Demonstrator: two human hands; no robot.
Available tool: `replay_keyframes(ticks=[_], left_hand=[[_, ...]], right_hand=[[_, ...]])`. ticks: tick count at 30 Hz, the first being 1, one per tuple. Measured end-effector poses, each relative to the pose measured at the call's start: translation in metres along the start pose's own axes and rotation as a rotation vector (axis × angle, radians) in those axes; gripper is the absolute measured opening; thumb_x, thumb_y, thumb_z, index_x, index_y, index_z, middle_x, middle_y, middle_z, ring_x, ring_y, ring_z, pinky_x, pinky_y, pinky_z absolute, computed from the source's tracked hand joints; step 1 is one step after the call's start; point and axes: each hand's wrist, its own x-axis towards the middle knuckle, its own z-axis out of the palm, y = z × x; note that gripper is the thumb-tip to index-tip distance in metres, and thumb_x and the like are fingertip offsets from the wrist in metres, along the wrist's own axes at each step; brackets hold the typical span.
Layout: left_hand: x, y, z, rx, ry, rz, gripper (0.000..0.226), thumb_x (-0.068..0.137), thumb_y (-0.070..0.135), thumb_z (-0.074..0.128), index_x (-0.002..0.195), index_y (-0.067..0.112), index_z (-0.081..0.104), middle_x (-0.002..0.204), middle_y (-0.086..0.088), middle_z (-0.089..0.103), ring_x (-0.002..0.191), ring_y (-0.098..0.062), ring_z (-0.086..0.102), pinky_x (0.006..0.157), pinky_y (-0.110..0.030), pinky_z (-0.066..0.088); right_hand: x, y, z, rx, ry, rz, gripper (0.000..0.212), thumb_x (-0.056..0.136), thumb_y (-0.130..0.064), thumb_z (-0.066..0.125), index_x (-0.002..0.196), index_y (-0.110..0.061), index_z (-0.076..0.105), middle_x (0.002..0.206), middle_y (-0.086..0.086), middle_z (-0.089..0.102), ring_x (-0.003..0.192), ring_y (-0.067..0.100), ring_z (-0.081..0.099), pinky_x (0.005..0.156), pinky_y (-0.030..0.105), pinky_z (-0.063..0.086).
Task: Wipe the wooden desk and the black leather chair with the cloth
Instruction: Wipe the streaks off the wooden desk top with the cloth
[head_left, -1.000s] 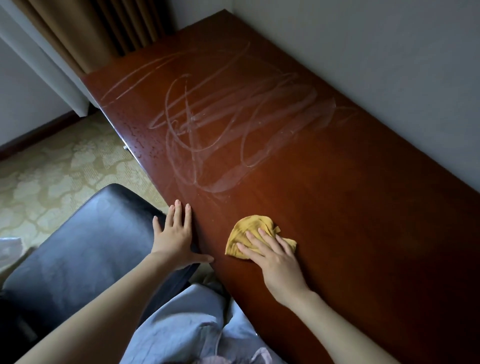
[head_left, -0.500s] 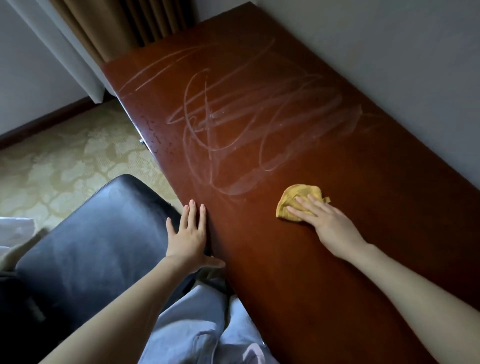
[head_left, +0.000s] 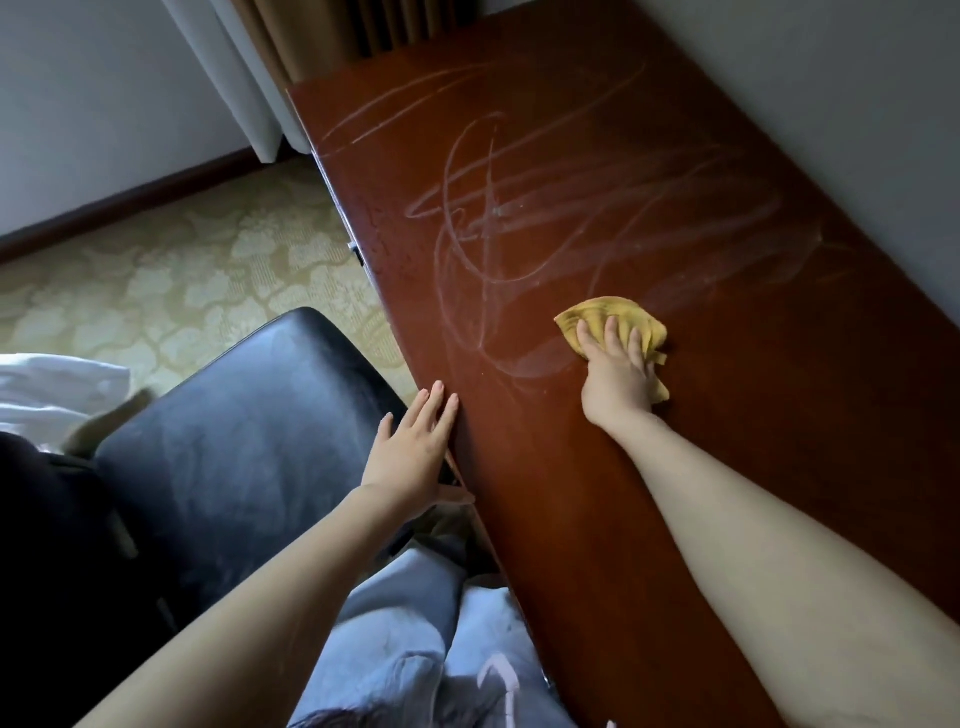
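Desk (head_left: 675, 467) is finished in glossy red-brown wood, streaked w/ pale whitish swirls. Cloth (head_left: 613, 312) is mustard yellow. Chair (head_left: 234, 441) is black leather w/ a dull grey sheen. Carpet (head_left: 156, 291) is patterned w/ cream floral shapes on olive-gold. Curtain (head_left: 322, 31) is tan, wall (head_left: 831, 78) grey-white, skirting (head_left: 130, 202) dk brown. Trousers (head_left: 405, 639) are lt blue-grey.

Crumpled yellow cloth (head_left: 609, 313) lies on the wooden desk (head_left: 737, 457) (streaks perhaps damp), black leather chair (head_left: 234, 441) alongside.

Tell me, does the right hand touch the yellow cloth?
Touching. The head view shows the right hand laid flat on the yellow cloth, covering part of it.
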Motion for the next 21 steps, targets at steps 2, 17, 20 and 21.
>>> replay_keyframes(ticks=[2, 17, 20, 21], left_hand=[[-0.005, -0.005, 0.002, -0.029, 0.006, 0.004, 0.117, 0.075, 0.063, 0.065, 0.152, 0.019, -0.011, 0.16, 0.001, -0.017, 0.148, -0.019, -0.006, 0.117, -0.042, 0.011], [-0.01, -0.015, 0.008, -0.097, 0.056, 0.011, 0.072, 0.093, 0.009, 0.034, 0.154, 0.022, -0.003, 0.16, 0.008, -0.01, 0.147, -0.015, 0.01, 0.116, -0.034, 0.019], [-0.013, -0.015, 0.013, -0.151, 0.076, 0.02, 0.077, 0.089, 0.004, 0.035, 0.153, 0.021, -0.004, 0.16, 0.007, -0.011, 0.147, -0.015, 0.01, 0.116, -0.035, 0.018], [-0.014, -0.016, 0.015, -0.16, 0.083, 0.023, 0.077, 0.089, 0.003, 0.035, 0.153, 0.02, -0.004, 0.16, 0.007, -0.012, 0.147, -0.015, 0.01, 0.117, -0.036, 0.017]], right_hand=[[-0.008, -0.017, 0.005, 0.014, -0.02, -0.058, 0.073, 0.093, 0.002, 0.032, 0.149, -0.038, 0.006, 0.159, -0.001, -0.005, 0.145, 0.028, -0.008, 0.115, 0.047, 0.007], [-0.139, -0.005, 0.059, -0.001, -0.1, -0.669, 0.065, 0.092, -0.001, 0.023, 0.146, -0.035, 0.028, 0.157, -0.005, 0.012, 0.146, 0.021, -0.001, 0.115, 0.037, -0.006], [-0.158, 0.019, 0.056, -0.054, -0.068, -0.845, 0.065, 0.081, -0.005, 0.022, 0.132, -0.03, 0.055, 0.145, -0.001, 0.043, 0.137, 0.028, 0.034, 0.11, 0.047, 0.024], [-0.162, 0.029, 0.054, -0.106, -0.043, -0.908, 0.062, 0.08, -0.006, 0.027, 0.126, -0.031, 0.06, 0.139, -0.003, 0.051, 0.131, 0.026, 0.044, 0.105, 0.046, 0.035]])
